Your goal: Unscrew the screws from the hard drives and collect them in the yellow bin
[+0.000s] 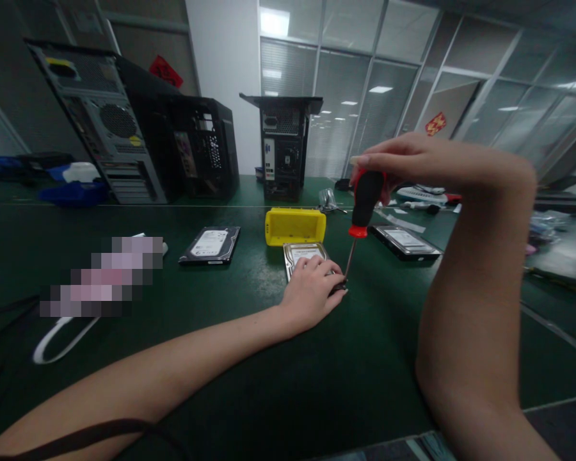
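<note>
Gripping one screwdriver (366, 202), the right hand (398, 155) hangs above the table (365, 365); the left hand (312, 285), fingers curled, holds one hard drive (303, 251) there. Two more drives (211, 243) (406, 241) flank one yellow box (270, 228). The screwdriver's long axis slants steeply, tip down-left, at the hard drive.

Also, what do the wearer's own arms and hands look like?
The left arm and right arm are bare where visible: no sleeves. No glove on the left hand or right hand, no rings or markings apparent. A dark strap or cable crosses the left arm.
</note>
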Available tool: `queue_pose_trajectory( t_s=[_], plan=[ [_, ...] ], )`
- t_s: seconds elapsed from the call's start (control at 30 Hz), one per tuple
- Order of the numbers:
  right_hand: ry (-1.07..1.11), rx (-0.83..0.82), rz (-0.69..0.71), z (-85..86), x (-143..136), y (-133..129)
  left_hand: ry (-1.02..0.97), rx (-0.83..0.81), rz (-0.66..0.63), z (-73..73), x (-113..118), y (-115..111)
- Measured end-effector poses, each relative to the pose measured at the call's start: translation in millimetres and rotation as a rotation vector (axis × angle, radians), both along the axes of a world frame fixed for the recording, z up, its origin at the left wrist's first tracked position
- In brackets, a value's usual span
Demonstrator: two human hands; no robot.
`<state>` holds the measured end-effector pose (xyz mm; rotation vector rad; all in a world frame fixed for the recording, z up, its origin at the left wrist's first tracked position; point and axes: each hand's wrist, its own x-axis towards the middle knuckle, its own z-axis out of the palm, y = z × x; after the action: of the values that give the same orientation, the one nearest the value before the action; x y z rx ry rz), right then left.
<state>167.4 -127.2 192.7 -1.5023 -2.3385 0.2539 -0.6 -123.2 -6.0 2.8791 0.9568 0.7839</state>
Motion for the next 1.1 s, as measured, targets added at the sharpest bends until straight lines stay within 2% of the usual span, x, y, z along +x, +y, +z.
queue_pose_trajectory(
  t_s=[0.4,0.77,0.87,1.0,1.1],
  plan=[
    [-0.056,0.072,-0.120,-1.7,-2.6,-1.2,0.001,0.014,0.002,0.1,0.4,-0.3],
    [-0.092,-0.002,-0.156,-1.4,-4.4,1.2,0.018,0.015,0.010,-0.2,0.0,-1.2],
    [-0.006,-0.044,-0.138,-2.2,-6.2,0.0,0.022,0.022,0.010,-0.2,0.2,-1.2],
    [0.225,-0.176,-0.047,-5.1,-6.7,4.1,0.022,0.024,0.007,-0.1,0.4,-1.4],
    [0.257,-0.189,-0.041,-5.8,-5.9,6.1,0.020,0.029,0.009,-0.4,0.6,-1.1]
  ],
)
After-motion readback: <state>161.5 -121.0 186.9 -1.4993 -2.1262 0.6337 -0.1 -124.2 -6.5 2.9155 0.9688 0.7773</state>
